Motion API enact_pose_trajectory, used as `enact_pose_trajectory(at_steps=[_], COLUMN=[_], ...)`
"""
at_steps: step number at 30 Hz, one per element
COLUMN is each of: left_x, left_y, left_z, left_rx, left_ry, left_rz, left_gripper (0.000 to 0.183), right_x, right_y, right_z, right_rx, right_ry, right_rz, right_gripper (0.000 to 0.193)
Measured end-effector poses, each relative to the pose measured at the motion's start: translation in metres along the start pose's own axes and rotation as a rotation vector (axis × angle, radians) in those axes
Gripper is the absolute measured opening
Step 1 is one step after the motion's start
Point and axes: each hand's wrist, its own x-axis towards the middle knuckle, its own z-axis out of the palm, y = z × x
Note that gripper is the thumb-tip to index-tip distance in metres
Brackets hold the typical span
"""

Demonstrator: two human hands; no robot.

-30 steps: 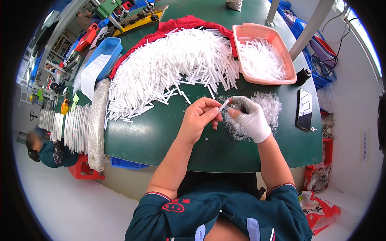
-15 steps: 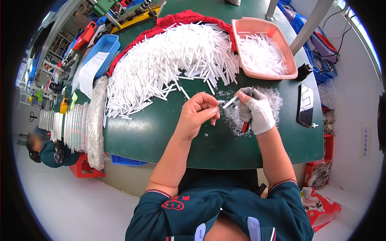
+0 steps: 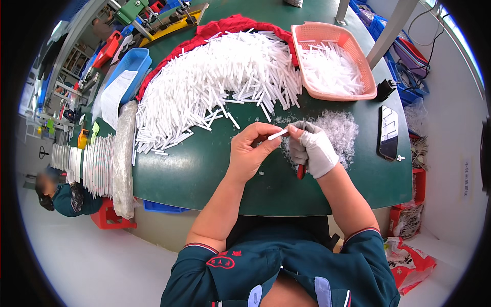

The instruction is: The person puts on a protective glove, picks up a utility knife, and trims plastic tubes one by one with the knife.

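Note:
A short white plastic tube (image 3: pixel 277 134) is held between my two hands above the table. My bare left hand (image 3: pixel 250 152) pinches one end with thumb and forefinger. My right hand (image 3: pixel 315 150), in a pale glove with the thumb tip bare, is closed at the other end. Out of the bottom of that fist sticks the red handle of a small tool (image 3: pixel 300 172); its working end is hidden. Beyond my hands spreads a large heap of similar white tubes (image 3: pixel 204 77) on a red cloth (image 3: pixel 232 21). Clear plastic scraps (image 3: pixel 337 134) lie beside and beneath my right hand.
A pink basket (image 3: pixel 369 95) of tubes stands at the far right of the green table (image 3: pixel 204 174). Nearby lie a phone (image 3: pixel 388 132) and a key (image 3: pixel 400 158). A blue tray (image 3: pixel 144 53) and a long plastic-wrapped bundle (image 3: pixel 124 163) are to the left; a person (image 3: pixel 69 197) sits beyond.
My right hand has moved left and slightly down with the tube and tool. My left hand has shifted a little and now pinches the tube's other end.

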Motion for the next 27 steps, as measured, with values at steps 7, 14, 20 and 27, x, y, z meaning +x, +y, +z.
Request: enact_pose_trajectory(at_steps=[7, 14, 20, 27], left_x=[0.0013, 0.0033, 0.0034, 0.0004], left_y=[-0.0055, -0.0043, -0.0050, -0.0024], left_z=[-0.0067, -0.0063, -0.0087, -0.0053], left_rx=[-0.291, -0.306, -0.258, -0.172], left_ry=[0.128, 0.149, 0.136, 0.156], left_rz=[0.030, -0.012, -0.082, -0.089], left_gripper=[0.014, 0.013, 0.012, 0.012], right_x=[-0.0036, -0.0014, -0.0052, -0.0049], right_y=[-0.0031, -0.0004, 0.0013, 0.0019], right_z=[-0.0012, -0.0054, 0.0018, 0.0019], right_rx=[-0.050, -0.145, -0.149, -0.202], right_ry=[0.026, -0.029, -0.066, -0.064], right_rz=[-0.055, -0.054, -0.024, 0.002], right_gripper=[0.019, 0.017, 0.020, 0.020])
